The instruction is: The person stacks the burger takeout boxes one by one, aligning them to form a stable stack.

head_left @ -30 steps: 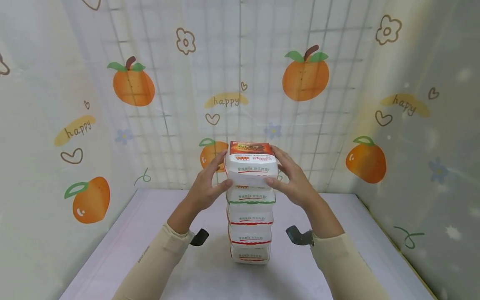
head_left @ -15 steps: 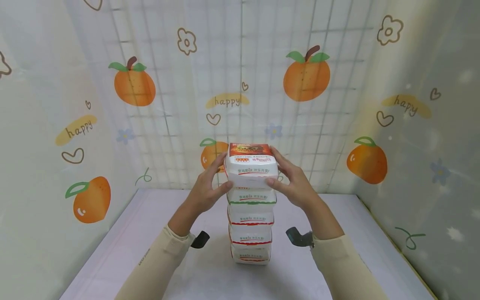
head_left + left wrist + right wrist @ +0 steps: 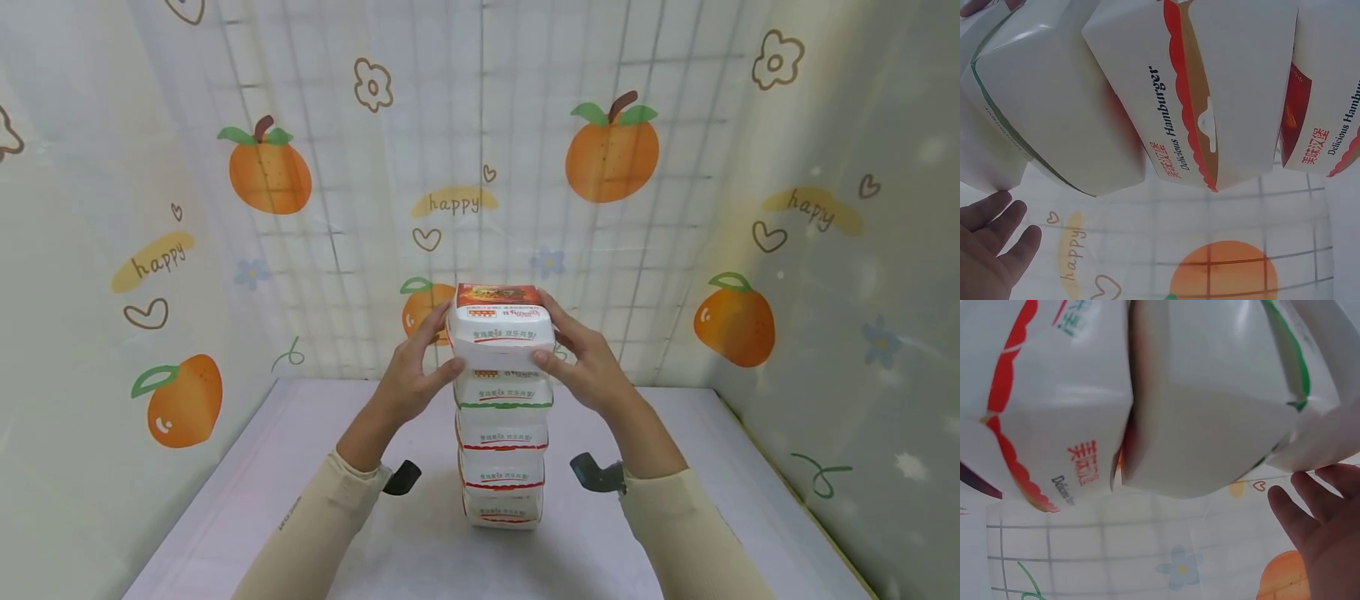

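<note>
A white paper hamburger box [image 3: 504,335] with a red burger picture on its lid tops a column of similar boxes. My left hand [image 3: 407,377] grips its left side, thumb at the front lower corner, fingers along the side. On the opposite side my right hand [image 3: 590,368] holds it the same way. Right under it is a box with a green scalloped edge [image 3: 504,392], then boxes with red edges [image 3: 501,433]. In the left wrist view, fingertips [image 3: 999,199] touch the top box's side. The right wrist view has fingertips [image 3: 1300,481] against its other side.
The column stands on a pale tabletop [image 3: 360,533], its boxes slightly out of line. Behind hangs a translucent curtain [image 3: 337,150] printed with oranges, in front of a wire grid. Dark curved pieces [image 3: 402,477] stick out from both sleeve cuffs.
The top box dips very slightly, then rises a little, and more of the label on the box below shows now. Both hands keep their hold.
</note>
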`<act>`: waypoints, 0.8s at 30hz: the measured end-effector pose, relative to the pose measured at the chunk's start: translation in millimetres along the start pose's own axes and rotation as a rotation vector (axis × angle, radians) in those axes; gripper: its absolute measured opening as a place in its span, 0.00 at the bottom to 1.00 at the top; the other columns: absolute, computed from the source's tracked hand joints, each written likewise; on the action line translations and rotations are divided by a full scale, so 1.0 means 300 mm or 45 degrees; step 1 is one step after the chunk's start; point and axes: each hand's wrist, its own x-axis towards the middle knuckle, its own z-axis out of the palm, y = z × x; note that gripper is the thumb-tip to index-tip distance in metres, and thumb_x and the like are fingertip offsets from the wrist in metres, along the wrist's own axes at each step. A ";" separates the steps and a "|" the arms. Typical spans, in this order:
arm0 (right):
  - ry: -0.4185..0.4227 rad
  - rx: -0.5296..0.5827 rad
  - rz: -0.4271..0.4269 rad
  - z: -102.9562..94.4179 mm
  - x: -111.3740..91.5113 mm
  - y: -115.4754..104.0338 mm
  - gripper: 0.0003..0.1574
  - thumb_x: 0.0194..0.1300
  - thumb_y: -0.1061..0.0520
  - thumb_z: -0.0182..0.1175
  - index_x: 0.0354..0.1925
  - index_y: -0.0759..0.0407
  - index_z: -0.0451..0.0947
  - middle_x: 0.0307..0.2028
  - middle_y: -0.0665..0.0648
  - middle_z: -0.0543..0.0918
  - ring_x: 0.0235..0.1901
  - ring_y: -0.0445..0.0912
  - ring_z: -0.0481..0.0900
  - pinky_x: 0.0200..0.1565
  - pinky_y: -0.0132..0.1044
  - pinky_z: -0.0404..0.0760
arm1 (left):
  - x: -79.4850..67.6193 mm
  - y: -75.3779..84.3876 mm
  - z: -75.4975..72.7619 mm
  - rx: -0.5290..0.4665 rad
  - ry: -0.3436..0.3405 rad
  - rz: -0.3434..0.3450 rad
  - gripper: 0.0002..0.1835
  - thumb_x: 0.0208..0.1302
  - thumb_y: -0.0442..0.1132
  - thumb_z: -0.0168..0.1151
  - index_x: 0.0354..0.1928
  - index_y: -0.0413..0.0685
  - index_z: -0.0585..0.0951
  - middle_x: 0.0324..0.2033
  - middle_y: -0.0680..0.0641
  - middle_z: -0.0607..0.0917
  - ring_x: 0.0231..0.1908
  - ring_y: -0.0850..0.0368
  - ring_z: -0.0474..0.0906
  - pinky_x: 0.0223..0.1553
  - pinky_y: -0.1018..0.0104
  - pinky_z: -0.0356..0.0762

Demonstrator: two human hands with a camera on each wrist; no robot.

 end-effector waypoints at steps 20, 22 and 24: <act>0.009 0.023 -0.101 0.014 -0.008 0.003 0.45 0.70 0.49 0.56 0.77 0.37 0.45 0.72 0.46 0.60 0.66 0.54 0.66 0.54 0.63 0.72 | 0.002 0.007 0.009 0.012 0.026 -0.008 0.44 0.61 0.65 0.60 0.75 0.72 0.52 0.64 0.58 0.70 0.63 0.58 0.64 0.57 0.40 0.66; 0.017 0.004 -0.089 0.015 -0.011 0.003 0.46 0.69 0.48 0.57 0.77 0.36 0.46 0.72 0.47 0.60 0.66 0.55 0.65 0.56 0.65 0.69 | -0.001 0.006 0.008 0.010 0.027 -0.007 0.44 0.60 0.66 0.60 0.75 0.72 0.53 0.64 0.58 0.70 0.63 0.58 0.64 0.58 0.39 0.65; 0.026 -0.008 -0.065 0.016 -0.015 0.005 0.46 0.69 0.46 0.57 0.76 0.35 0.46 0.72 0.46 0.60 0.66 0.55 0.65 0.57 0.66 0.67 | -0.004 0.004 0.007 0.007 0.028 -0.010 0.44 0.60 0.67 0.60 0.75 0.72 0.53 0.64 0.59 0.70 0.64 0.59 0.63 0.59 0.38 0.63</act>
